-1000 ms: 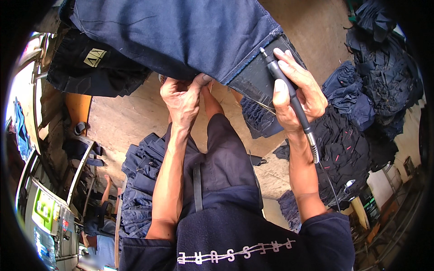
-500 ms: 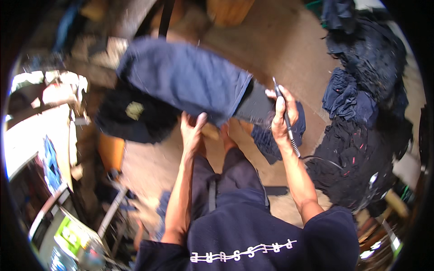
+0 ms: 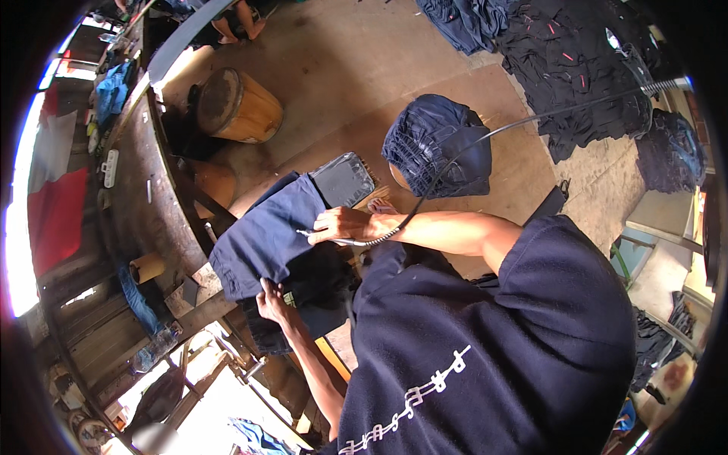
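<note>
A navy garment (image 3: pixel 269 224) is drawn over a flat black board (image 3: pixel 343 182), whose rounded far end sticks out of the cloth. My left hand (image 3: pixel 274 302) has its fingers closed at the garment's near left edge. In my right hand (image 3: pixel 345 226) is a slim pen-shaped handpiece (image 3: pixel 356 242), its tip over the cloth near the board's bare end. From its back a coiled sleeve and a black cord (image 3: pixel 523 121) run up to the right. Below the navy cloth hangs black cloth (image 3: pixel 318 292) with a small pale patch.
A bundled dark blue garment (image 3: pixel 447 148) lies on the floor right of the board. Dark clothes (image 3: pixel 569 68) are heaped at the far right. A round wooden stool-like drum (image 3: pixel 241 105) stands beyond, and a worn table edge (image 3: pixel 155 174) runs along the left. Another person's legs (image 3: pixel 241 23) show at the top.
My view has swung round. The handpiece, earlier upright beside the board's end, now lies over the cloth. My left hand has gone from spread fingers to closed fingers at the garment's edge.
</note>
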A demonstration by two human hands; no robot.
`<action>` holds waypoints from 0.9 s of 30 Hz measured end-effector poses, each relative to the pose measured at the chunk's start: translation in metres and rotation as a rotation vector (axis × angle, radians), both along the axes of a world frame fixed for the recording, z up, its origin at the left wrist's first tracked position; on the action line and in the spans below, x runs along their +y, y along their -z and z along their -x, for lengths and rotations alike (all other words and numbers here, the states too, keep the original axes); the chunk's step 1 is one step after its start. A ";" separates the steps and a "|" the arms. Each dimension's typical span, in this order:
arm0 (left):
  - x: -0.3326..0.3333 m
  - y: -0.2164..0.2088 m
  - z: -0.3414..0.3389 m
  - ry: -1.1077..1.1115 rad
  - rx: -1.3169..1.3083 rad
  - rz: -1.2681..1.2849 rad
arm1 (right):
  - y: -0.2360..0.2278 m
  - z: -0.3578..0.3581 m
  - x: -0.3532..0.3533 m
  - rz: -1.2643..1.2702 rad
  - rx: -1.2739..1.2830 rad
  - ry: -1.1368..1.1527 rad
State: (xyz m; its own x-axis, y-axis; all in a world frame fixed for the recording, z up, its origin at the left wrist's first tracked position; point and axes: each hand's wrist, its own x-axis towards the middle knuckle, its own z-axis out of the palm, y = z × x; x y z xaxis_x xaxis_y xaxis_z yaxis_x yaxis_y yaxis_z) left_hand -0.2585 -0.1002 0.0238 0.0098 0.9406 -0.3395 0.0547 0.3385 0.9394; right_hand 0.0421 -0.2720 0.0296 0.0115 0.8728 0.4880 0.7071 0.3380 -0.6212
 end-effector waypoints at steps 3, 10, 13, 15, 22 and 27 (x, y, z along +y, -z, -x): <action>-0.032 -0.044 -0.032 0.090 0.445 -0.329 | -0.017 -0.038 -0.033 -0.070 0.265 0.081; 0.014 -0.008 -0.189 0.622 1.041 -0.799 | -0.006 -0.175 -0.002 -0.057 0.339 0.565; 0.052 0.019 -0.206 0.599 1.150 -0.941 | -0.014 -0.184 0.030 0.291 0.283 0.679; 0.072 0.026 -0.212 0.569 1.205 -0.969 | -0.028 -0.167 0.042 0.151 0.150 0.756; 0.096 -0.033 -0.171 0.422 0.217 -0.776 | -0.018 -0.035 0.072 0.121 0.331 0.142; 0.040 -0.049 -0.078 0.423 0.832 -0.457 | -0.016 -0.026 0.089 0.240 0.419 0.200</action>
